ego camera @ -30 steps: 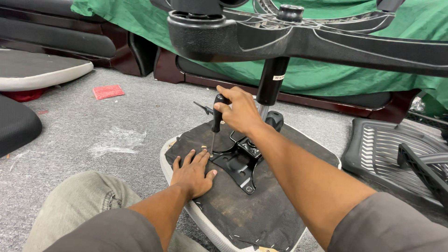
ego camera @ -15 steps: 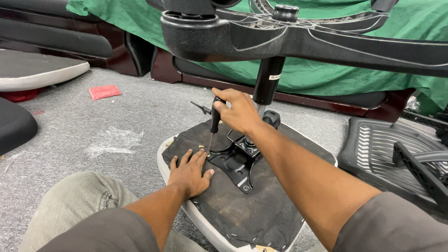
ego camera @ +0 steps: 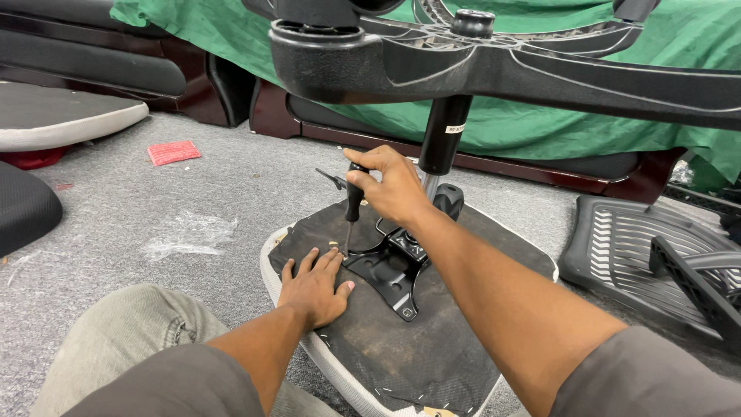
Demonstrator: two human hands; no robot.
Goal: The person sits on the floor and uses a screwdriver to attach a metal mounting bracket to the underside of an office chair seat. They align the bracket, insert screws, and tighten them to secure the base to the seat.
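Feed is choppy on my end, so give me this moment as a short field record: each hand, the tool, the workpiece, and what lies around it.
right hand: gripping the black screwdriver handle, tool held upright
screwdriver: tip down at the corner of the black metal mounting plate
left hand: flat, palm down on the seat underside, beside the plate
chair seat: upside down on the grey carpet, black fabric stapled at the edge
gas lift column: rising from the plate to the black star base
surroundings: red scrap on the carpet, mesh backrest at right, green cloth behind
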